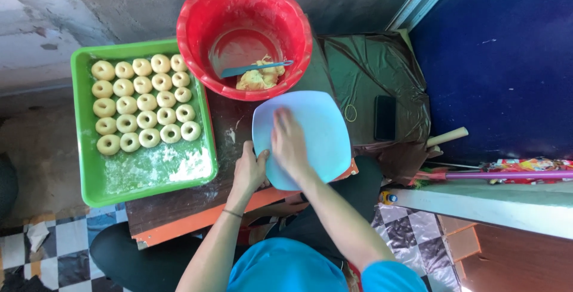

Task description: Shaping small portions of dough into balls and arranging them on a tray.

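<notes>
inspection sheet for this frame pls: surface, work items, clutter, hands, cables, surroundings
Surface: low wooden board with an orange edge, dusted with flour, partly under a dark plastic sheet.
Work items: pale blue plate; green tray with rows of ring-shaped dough pieces; red tub holding a dough lump and a blue spatula.
Clutter: black phone, rubber band, wooden handle, purple stick.
Hands: left hand grips the plate's near-left edge; right hand lies flat on the plate.
Cables: nothing seen.
Surroundings: concrete wall, blue panel, checkered floor.
</notes>
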